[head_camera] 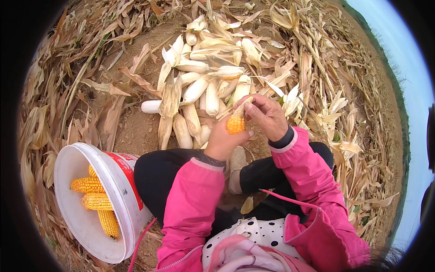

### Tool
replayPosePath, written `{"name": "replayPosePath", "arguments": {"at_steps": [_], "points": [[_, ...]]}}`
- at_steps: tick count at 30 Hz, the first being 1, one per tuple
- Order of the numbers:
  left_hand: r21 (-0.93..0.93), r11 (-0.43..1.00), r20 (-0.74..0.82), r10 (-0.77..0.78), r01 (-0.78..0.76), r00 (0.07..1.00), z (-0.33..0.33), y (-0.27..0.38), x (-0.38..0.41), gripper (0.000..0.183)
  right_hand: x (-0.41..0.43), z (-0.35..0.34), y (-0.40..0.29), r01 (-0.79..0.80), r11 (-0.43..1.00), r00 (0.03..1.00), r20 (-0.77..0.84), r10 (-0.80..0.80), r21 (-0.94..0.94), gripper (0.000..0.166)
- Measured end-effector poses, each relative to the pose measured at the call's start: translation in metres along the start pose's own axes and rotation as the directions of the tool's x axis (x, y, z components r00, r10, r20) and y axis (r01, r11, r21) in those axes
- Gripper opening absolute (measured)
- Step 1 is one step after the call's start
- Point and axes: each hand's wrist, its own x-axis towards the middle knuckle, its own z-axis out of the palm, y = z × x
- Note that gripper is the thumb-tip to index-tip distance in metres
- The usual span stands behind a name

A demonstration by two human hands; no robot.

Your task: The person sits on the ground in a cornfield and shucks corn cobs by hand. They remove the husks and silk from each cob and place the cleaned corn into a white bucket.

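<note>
A yellow ear of corn [236, 124], stripped of husk, is gripped around its lower part by my left hand [222, 139]. Its tapered tip is pale and has few filled kernels. The fingers and thumb of my right hand [266, 114] pinch that tip. Just beyond my hands lies a heap of corn ears in pale husks [197, 89], some wrapped in drier brown leaves. To my left a white plastic bucket [132, 234] with a red printed label leans with its mouth toward me. Several bare yellow ears [97, 201] lie inside it.
Dry corn stalks and leaves [51, 112] cover the ground on the left, with more stalks [326, 68] on the right. Loose pale husks [292, 102] lie right of the heap. Brown soil [132, 131] shows between them. My bent legs [159, 173] flank the space below my hands.
</note>
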Motion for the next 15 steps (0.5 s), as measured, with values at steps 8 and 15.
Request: {"name": "replayPosePath", "arguments": {"at_steps": [8,15], "points": [[0.578,0.779,0.02,0.285,-0.243,0.958,0.001,-0.024,0.01,0.036,0.002,-0.012,0.025,-0.097,0.979,0.995,0.029,0.093,0.182,0.03],[0.441,0.869,-0.106,0.297,-0.223,0.949,-0.01,-0.011,0.012,0.032,0.012,-0.065,0.018,0.12,0.415,0.99,-0.142,0.023,0.902,0.039]]}}
